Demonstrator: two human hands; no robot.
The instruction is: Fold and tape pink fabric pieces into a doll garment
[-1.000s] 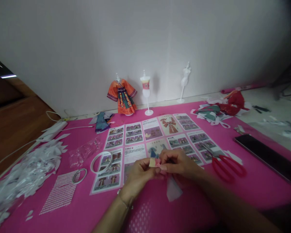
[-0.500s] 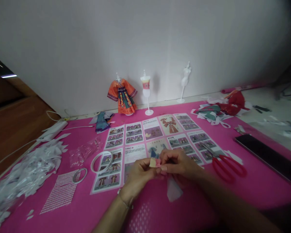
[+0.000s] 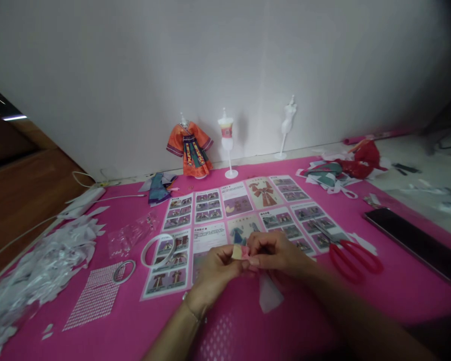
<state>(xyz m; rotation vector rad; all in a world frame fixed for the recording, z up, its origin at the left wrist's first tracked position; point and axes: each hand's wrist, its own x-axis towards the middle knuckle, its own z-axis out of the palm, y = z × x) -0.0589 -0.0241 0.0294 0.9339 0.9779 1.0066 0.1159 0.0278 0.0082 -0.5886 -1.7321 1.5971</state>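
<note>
small pink-and-cream fabric piece, held up over the middle of the bench, on the near side of the printed sheet as i see it from my remote post. the left hand grips the cream end between thumb and fingers; the right hand pinches the pink part just beside it, fingertips bunched. a pale sheer piece hangs below the right hand, toward the bench's near edge; whether it is joined to the pink fabric i cannot tell.

for good handling, as i judge it: the left pinch serves best as a fixed anchor, leaving small adjustments to the right. i would press and smooth rather than pull, since thin cloth is likely to crease or skew. i would also keep the sheer part out from under the fingertips, lest it be caught in a fold, and tilt the work slightly, because the fingers hide much of it from me. the red-handled scissors lie toward the bench's right edge, blades on the sheet, well apart from the cloth.
</note>
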